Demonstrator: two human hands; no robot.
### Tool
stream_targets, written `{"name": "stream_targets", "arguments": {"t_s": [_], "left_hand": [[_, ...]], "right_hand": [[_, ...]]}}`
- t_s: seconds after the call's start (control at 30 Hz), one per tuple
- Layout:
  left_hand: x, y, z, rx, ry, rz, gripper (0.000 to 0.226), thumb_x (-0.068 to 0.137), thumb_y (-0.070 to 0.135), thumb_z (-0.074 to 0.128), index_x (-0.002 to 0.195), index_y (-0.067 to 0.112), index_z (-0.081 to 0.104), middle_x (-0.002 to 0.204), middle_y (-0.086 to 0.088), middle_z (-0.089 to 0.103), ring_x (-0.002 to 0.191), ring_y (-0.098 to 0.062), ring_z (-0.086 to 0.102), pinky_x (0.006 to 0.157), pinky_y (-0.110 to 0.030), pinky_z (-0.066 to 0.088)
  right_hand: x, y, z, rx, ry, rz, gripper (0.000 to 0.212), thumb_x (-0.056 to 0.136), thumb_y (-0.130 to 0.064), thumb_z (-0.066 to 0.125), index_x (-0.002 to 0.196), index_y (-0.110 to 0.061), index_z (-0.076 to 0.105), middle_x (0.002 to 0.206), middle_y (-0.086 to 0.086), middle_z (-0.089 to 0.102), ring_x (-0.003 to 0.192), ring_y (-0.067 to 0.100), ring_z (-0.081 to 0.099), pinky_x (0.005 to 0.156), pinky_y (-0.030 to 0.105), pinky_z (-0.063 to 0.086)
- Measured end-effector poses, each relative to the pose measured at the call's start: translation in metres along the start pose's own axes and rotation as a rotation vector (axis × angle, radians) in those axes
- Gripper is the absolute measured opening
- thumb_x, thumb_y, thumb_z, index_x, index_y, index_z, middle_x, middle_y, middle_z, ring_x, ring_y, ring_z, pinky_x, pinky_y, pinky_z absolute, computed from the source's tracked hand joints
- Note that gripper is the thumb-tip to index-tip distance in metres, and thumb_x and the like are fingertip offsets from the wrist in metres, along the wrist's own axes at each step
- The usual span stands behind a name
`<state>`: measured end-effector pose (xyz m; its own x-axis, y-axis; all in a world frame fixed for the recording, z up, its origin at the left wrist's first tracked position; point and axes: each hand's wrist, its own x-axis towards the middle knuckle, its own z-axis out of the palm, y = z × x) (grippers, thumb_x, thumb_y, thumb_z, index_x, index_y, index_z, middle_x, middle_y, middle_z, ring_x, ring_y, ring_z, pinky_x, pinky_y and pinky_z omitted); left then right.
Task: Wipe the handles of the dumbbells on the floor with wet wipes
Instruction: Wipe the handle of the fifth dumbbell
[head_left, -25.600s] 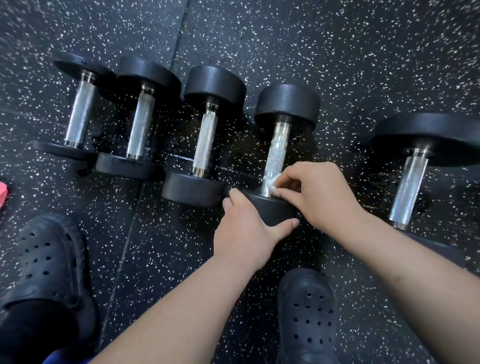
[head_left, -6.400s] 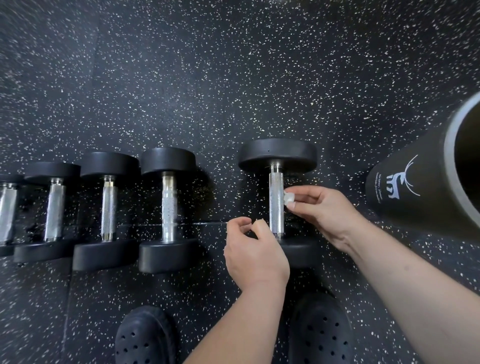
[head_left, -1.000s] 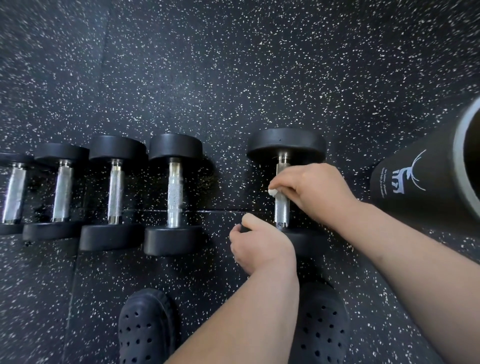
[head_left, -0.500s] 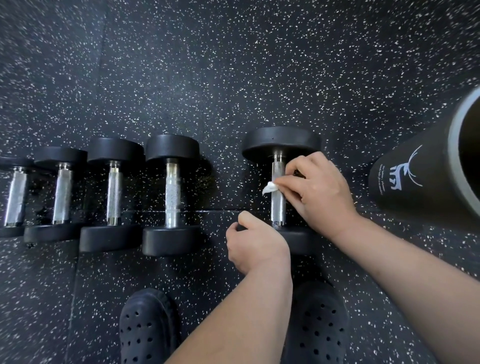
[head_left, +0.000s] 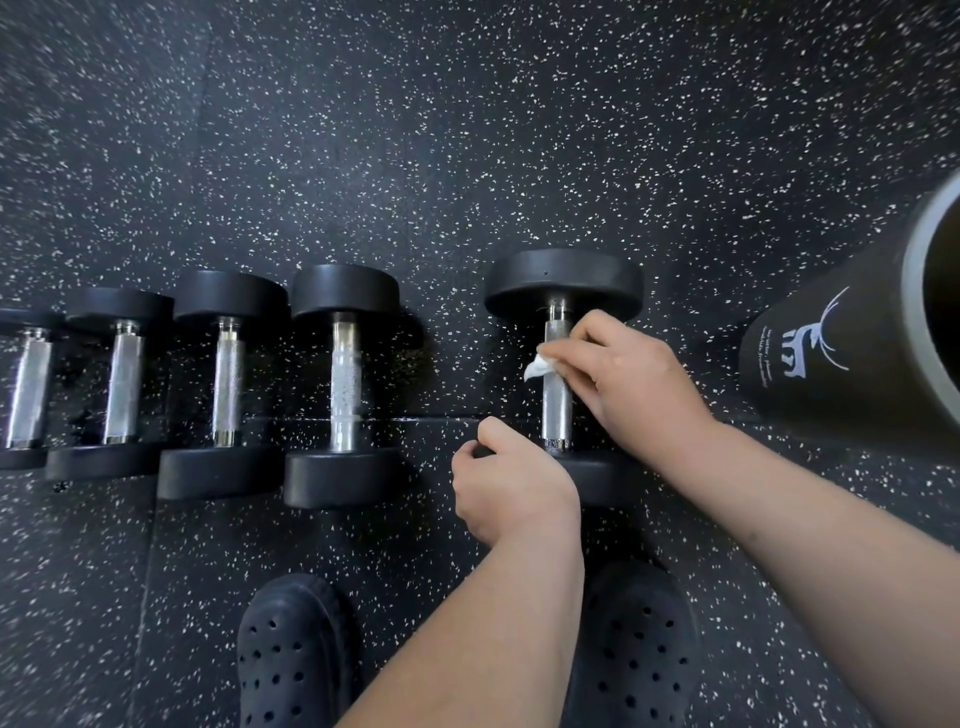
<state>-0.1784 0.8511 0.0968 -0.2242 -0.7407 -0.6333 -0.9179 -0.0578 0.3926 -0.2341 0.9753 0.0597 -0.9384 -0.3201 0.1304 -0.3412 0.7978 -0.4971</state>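
Note:
Several black dumbbells with knurled steel handles lie in a row on the speckled floor. The rightmost and largest dumbbell (head_left: 563, 278) has its handle (head_left: 557, 405) under my right hand (head_left: 634, 384), which pinches a small white wet wipe (head_left: 537, 366) against the upper part of the handle. My left hand (head_left: 506, 488) curls over the near weight head of that dumbbell (head_left: 605, 480), thumb up, and hides most of it. To the left lies another dumbbell (head_left: 345, 384), then two more (head_left: 226, 382) (head_left: 122, 384) and a partly cut-off one (head_left: 28, 395).
A large black cylinder with a white deer logo (head_left: 852, 353) lies on the floor at the right, close to my right forearm. My two black perforated clogs (head_left: 293, 660) (head_left: 636, 644) stand below the dumbbells. A floor-mat seam (head_left: 415, 418) runs under the handles.
My right hand has slid along the handle from a closed grip near the middle to pinching the wipe on its upper left side. My left hand has stayed on the near head.

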Motion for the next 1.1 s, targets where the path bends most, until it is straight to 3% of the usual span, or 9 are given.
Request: {"name": "stream_targets", "arguments": {"t_s": [0.13,0.3,0.4,0.57,0.67,0.77,0.87,0.93,1.1], "left_hand": [[0.003,0.0,0.001,-0.008,-0.008,0.005,0.073,0.077,0.058,0.021,0.108,0.018,0.073,0.099,-0.003,0.072,0.098,-0.033,0.066,0.093,-0.049,0.056],[0.005,-0.003,0.003,-0.02,-0.012,0.001,0.054,0.093,0.054,0.034,0.114,0.021,0.071,0.105,-0.003,0.072,0.101,-0.032,0.064,0.096,-0.049,0.054],[0.005,-0.004,0.005,-0.022,-0.009,0.003,0.06,0.088,0.057,0.032,0.117,0.023,0.071,0.107,-0.003,0.073,0.102,-0.032,0.065,0.097,-0.049,0.054],[0.005,-0.002,0.004,-0.022,-0.014,0.003,0.055,0.092,0.053,0.035,0.117,0.021,0.072,0.108,-0.004,0.072,0.104,-0.032,0.064,0.096,-0.049,0.054],[0.004,-0.002,0.003,-0.024,-0.011,0.004,0.059,0.088,0.055,0.032,0.114,0.021,0.072,0.106,-0.003,0.072,0.102,-0.031,0.064,0.095,-0.049,0.055],[0.003,-0.002,0.004,-0.025,-0.009,0.004,0.056,0.09,0.055,0.034,0.117,0.023,0.071,0.107,-0.002,0.072,0.104,-0.031,0.064,0.097,-0.05,0.054],[0.003,-0.001,0.004,-0.019,-0.003,0.002,0.053,0.092,0.054,0.036,0.117,0.023,0.071,0.108,-0.002,0.072,0.105,-0.031,0.064,0.097,-0.049,0.054],[0.004,-0.001,0.004,-0.021,-0.004,0.002,0.053,0.092,0.054,0.036,0.114,0.022,0.072,0.105,-0.002,0.072,0.103,-0.031,0.064,0.095,-0.048,0.054],[0.005,-0.001,0.002,-0.028,-0.01,-0.005,0.048,0.094,0.051,0.038,0.113,0.022,0.071,0.102,-0.003,0.071,0.101,-0.032,0.064,0.093,-0.047,0.054]], "right_hand": [[-0.006,-0.004,0.001,0.039,-0.049,0.001,0.014,0.092,-0.013,0.078,0.104,-0.02,0.079,0.096,-0.001,0.059,0.067,0.02,0.056,0.061,0.033,0.054],[-0.016,0.002,-0.007,0.214,-0.123,0.066,0.014,0.092,-0.017,0.074,0.103,-0.025,0.079,0.101,-0.011,0.058,0.073,0.013,0.06,0.073,0.035,0.057],[-0.017,-0.001,-0.008,0.341,-0.122,0.179,0.012,0.086,-0.032,0.083,0.097,-0.029,0.079,0.099,-0.014,0.058,0.079,0.012,0.065,0.077,0.036,0.058],[-0.006,-0.013,-0.003,0.263,-0.067,0.277,0.019,0.08,-0.044,0.089,0.082,-0.031,0.075,0.088,-0.012,0.058,0.07,0.005,0.061,0.072,0.033,0.055],[-0.001,-0.014,-0.004,0.292,0.014,0.348,0.013,0.082,-0.034,0.089,0.088,-0.031,0.077,0.087,-0.014,0.061,0.071,0.006,0.062,0.076,0.032,0.057],[-0.001,-0.015,-0.005,0.32,0.058,0.421,0.022,0.082,-0.019,0.088,0.099,-0.027,0.077,0.089,-0.014,0.067,0.076,0.006,0.066,0.079,0.032,0.059],[-0.006,-0.018,-0.004,0.351,0.082,0.464,0.016,0.083,-0.016,0.087,0.095,-0.023,0.08,0.088,-0.013,0.071,0.077,0.004,0.07,0.078,0.025,0.06],[-0.011,-0.016,-0.004,0.354,0.07,0.454,0.011,0.083,-0.019,0.088,0.091,-0.022,0.082,0.088,-0.013,0.071,0.076,0.003,0.07,0.079,0.023,0.059],[-0.024,-0.007,-0.009,0.457,-0.072,0.41,0.014,0.081,-0.01,0.089,0.085,-0.021,0.081,0.092,-0.011,0.072,0.074,0.008,0.072,0.076,0.032,0.064]]}}
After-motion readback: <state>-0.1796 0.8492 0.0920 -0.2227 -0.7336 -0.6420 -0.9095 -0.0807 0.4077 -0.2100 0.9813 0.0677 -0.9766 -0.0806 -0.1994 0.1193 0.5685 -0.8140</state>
